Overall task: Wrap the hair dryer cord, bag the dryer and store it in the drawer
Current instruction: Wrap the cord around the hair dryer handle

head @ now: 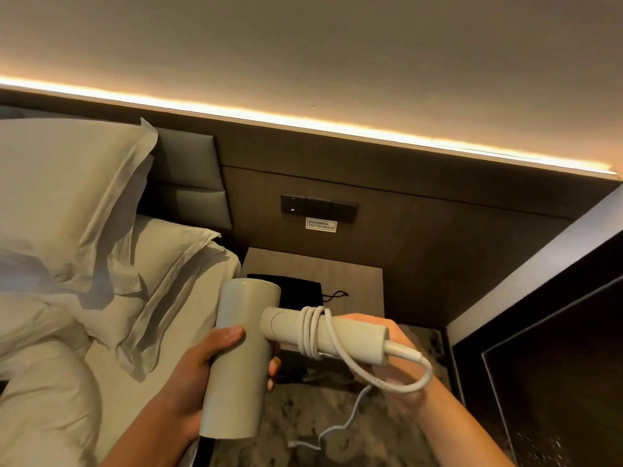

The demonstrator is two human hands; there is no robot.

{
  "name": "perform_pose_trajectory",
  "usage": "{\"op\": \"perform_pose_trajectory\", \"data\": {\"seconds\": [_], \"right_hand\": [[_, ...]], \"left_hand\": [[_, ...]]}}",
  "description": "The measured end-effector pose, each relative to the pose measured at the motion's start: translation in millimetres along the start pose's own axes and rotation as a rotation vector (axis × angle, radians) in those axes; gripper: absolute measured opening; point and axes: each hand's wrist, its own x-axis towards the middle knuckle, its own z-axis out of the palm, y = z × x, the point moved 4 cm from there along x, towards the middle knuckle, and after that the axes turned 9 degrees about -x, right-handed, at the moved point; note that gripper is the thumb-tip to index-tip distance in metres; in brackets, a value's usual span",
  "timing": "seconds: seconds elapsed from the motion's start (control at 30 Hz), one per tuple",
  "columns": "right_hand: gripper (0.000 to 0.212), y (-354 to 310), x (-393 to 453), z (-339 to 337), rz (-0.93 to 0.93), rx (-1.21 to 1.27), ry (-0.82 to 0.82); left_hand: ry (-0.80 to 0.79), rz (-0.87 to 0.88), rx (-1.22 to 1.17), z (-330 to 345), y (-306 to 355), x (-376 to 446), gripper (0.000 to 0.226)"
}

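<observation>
Head: pale hair dryer [236, 358], cord [312, 332] partly coiled round handle.

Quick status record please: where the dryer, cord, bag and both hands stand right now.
hair dryer: held in the air, barrel gripped by left hand
cord: a few turns round the handle, the rest hanging loose toward the floor
right hand: behind the handle end, working the cord loop; grip blurred
black bag: flat on the nightstand, not yet used
drawer: not visible
</observation>
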Motion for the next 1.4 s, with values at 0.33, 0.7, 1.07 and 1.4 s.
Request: {"op": "perform_pose_trajectory", "data": {"seconds": [0.33,0.7,1.07,1.4], "right_hand": [[0.032,22,-5,-12,0.037,-0.117,0.07],[0.027,-2,-33,-25,-0.164,-0.644,0.143],[0.023,-14,-30,-31,-0.19,-0.73,0.193],[0.025,-12,-6,-19,-0.091,-0.61,0.212]], "left_hand": [[0.169,0.131,-0.139,2,-36,28,0.067],[0.39,0.313,-0.11,25,-22,41,0.064],[0.595,0.478,0.268,31,-16,38,0.08],[0.654,0.447,0.624,17,5,27,0.085]]}}
